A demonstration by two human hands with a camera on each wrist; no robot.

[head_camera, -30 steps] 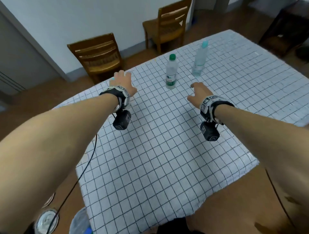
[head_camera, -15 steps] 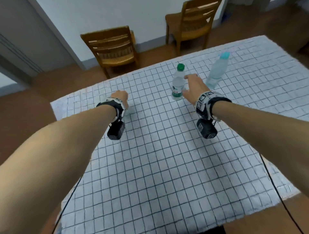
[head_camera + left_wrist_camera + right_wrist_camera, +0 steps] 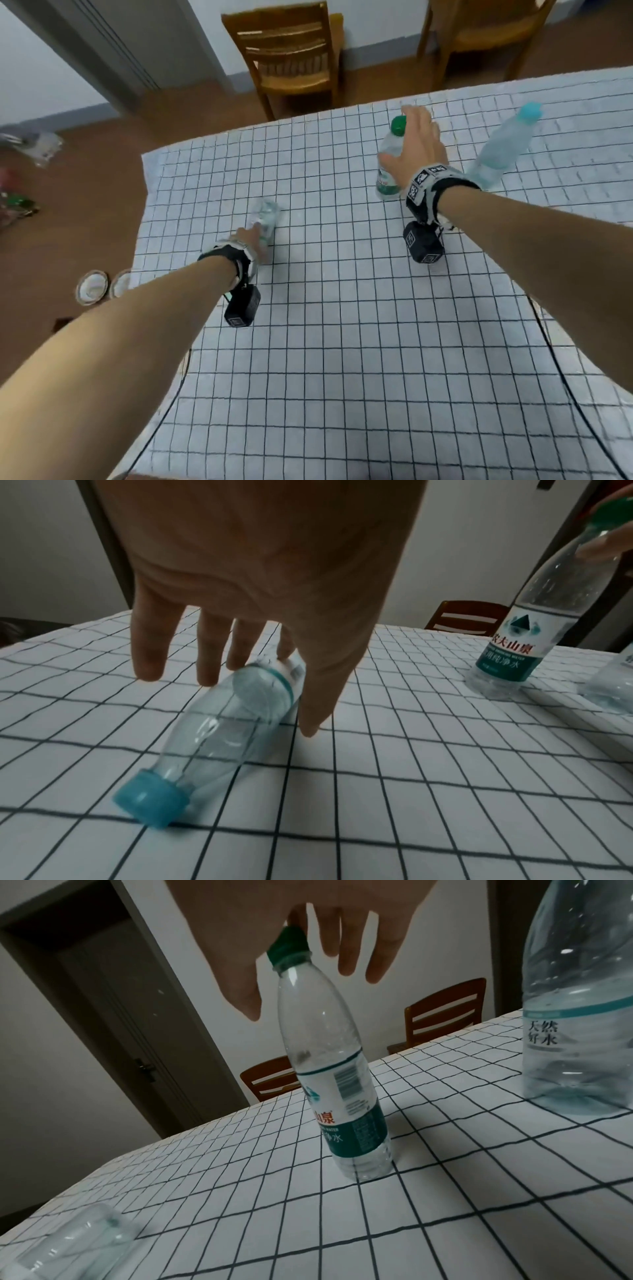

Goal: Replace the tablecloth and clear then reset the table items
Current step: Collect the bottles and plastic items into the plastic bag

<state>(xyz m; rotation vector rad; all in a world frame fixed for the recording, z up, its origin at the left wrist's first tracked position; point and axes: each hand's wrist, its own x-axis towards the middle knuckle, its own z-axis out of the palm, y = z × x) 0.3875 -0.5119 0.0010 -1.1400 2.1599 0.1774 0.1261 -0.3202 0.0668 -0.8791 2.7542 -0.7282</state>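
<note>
On the checked tablecloth point(image 3: 342, 342), spread hands touch a lying bottle point(image 3: 219, 723) and green-capped bottle point(image 3: 335, 1085).

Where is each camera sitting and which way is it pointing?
Head: looks down over the checked tablecloth; both forearms, left hand and right hand show.
Left wrist: low, along the open fingers at the lying bottle.
Right wrist: low, looks up along the hand at the green-capped bottle.
All three views share the green-capped bottle.
</note>
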